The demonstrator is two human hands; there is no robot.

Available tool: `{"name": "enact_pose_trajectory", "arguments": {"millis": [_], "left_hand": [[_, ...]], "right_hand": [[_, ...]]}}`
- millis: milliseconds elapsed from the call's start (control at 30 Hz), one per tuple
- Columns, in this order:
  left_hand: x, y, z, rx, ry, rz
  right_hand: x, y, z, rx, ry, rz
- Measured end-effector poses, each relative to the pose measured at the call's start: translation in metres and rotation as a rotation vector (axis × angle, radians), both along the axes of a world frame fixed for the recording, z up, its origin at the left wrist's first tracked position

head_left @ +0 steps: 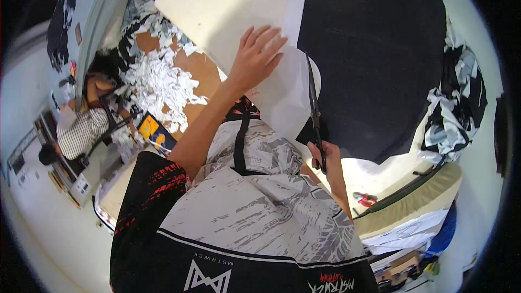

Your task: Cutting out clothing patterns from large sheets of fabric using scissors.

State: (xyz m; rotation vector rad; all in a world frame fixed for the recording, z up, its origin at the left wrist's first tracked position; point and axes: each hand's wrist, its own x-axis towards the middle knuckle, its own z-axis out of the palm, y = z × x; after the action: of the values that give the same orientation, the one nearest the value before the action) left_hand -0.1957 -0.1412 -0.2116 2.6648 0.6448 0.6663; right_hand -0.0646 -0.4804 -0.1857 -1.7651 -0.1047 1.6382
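Observation:
Long dark scissors (314, 103) point away from me, their handles in my right hand (330, 161). Their blades lie along the seam between a white sheet (279, 95) with a rounded edge and a large black fabric piece (374, 65). Whether the blades are parted, I cannot make out. My left hand (256, 58) is over the white sheet, fingers spread and slightly blurred, with nothing in it. Whether its fingertips touch the sheet is unclear.
The pale work table (217, 0) carries the fabric. Red-handled pliers (364, 199) lie near its right front edge. Scraps (453, 103) bunch along the right side. A heap of white cuttings (160, 84) covers the floor at left, where another person (81, 133) sits.

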Motion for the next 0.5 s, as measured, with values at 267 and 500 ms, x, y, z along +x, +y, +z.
{"name": "enact_pose_trajectory", "arguments": {"millis": [267,500], "left_hand": [[0.017,0.029,-0.005,0.059,0.099,-0.409],[0.018,-0.001,0.001,0.085,0.151,-0.443]], "right_hand": [[-0.043,0.003,-0.014,0.169,-0.074,-0.114],[-0.065,0.000,-0.037,0.304,-0.004,-0.324]]}}
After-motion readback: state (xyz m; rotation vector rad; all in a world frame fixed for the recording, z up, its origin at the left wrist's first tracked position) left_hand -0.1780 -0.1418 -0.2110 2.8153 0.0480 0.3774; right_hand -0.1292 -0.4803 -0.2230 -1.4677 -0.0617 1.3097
